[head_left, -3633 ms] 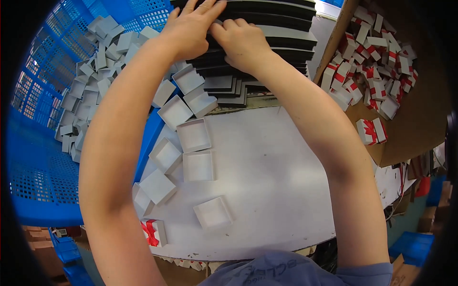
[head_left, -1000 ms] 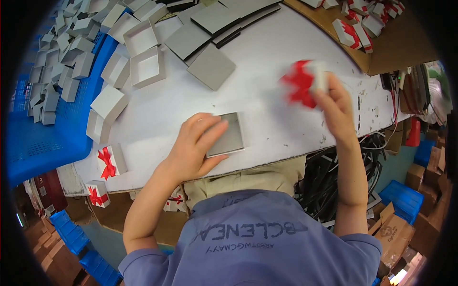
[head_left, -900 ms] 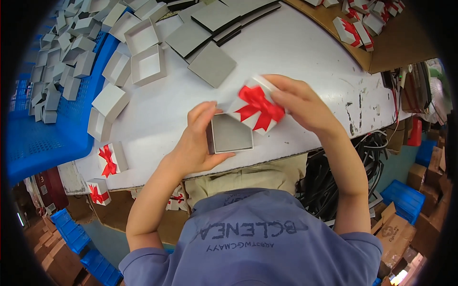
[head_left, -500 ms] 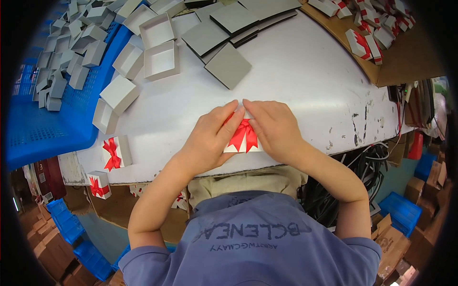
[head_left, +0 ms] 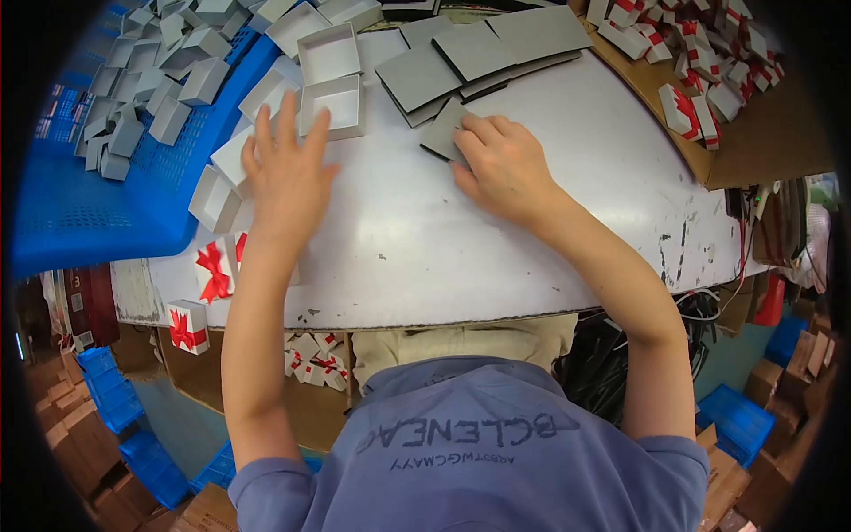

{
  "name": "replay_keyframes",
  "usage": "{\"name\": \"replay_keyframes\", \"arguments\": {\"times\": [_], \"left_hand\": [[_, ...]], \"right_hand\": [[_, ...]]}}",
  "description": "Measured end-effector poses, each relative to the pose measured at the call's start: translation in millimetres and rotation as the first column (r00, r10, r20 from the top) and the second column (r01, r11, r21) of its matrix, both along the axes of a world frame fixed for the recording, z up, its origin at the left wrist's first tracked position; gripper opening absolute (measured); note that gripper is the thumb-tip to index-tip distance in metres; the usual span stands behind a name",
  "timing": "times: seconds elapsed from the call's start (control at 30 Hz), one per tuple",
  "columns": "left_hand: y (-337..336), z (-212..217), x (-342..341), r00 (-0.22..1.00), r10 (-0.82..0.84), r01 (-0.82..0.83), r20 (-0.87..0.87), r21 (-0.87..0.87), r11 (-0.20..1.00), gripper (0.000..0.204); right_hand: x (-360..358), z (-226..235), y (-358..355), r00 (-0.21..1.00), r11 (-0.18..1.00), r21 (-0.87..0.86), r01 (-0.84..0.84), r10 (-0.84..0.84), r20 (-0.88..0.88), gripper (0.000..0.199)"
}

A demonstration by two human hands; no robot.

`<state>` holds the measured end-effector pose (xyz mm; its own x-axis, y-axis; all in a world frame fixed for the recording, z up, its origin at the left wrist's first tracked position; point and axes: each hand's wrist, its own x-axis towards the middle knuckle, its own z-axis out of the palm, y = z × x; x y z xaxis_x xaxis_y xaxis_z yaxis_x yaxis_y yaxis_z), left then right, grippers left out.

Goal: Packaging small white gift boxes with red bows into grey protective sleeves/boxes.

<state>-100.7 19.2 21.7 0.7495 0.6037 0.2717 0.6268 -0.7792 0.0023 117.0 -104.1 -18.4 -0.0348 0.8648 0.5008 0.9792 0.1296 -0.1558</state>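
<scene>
The fingers (head_left: 285, 124) of the left hand (head_left: 288, 182) were spread wide and flat, holding nothing. Their tips reached the near edge of an open white box tray (head_left: 331, 105) and touched the trays lying just beside it on the left. The fingers (head_left: 479, 133) of the right hand (head_left: 503, 168) were bent and lay close together. They pressed down on a grey card square (head_left: 441, 133) that rested flat on the white counter (head_left: 532, 257), at the near end of a row of the same grey squares (head_left: 479, 53). Whether they pinched the square or only pushed on it, I could not tell.

Near the left forearm, at the left near edge of the counter, stood a closed white box with a red bow (head_left: 215, 269), and one more such box (head_left: 187, 326) sat lower, below the counter edge. Further left, a blue plastic crate (head_left: 80, 213) held many small white trays (head_left: 160, 80). At the far right, a brown cardboard carton (head_left: 762, 133) contained a heap of white lids with red bows (head_left: 709, 53). The person wore a blue-grey shirt (head_left: 479, 452).
</scene>
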Motion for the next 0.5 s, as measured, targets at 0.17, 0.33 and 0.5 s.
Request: {"name": "replay_keyframes", "arguments": {"times": [0.17,0.33,0.5], "left_hand": [[-13,-31,-9,0.963,-0.264,0.251,-0.061,-0.17,0.953,0.048],[-69,-26,16,0.88,-0.157,0.424,0.448,-0.593,0.684,0.074],[-90,-40,28,0.697,-0.424,0.705,0.578,-0.443,0.554,0.09]], "right_hand": [[5,32,-41,0.996,0.963,0.254,-0.088,0.088,0.009,0.016],[-17,30,-61,0.953,0.936,0.182,-0.301,0.289,0.092,0.02],[-22,12,-80,0.833,0.832,0.061,-0.552,0.554,-0.013,0.009]]}}
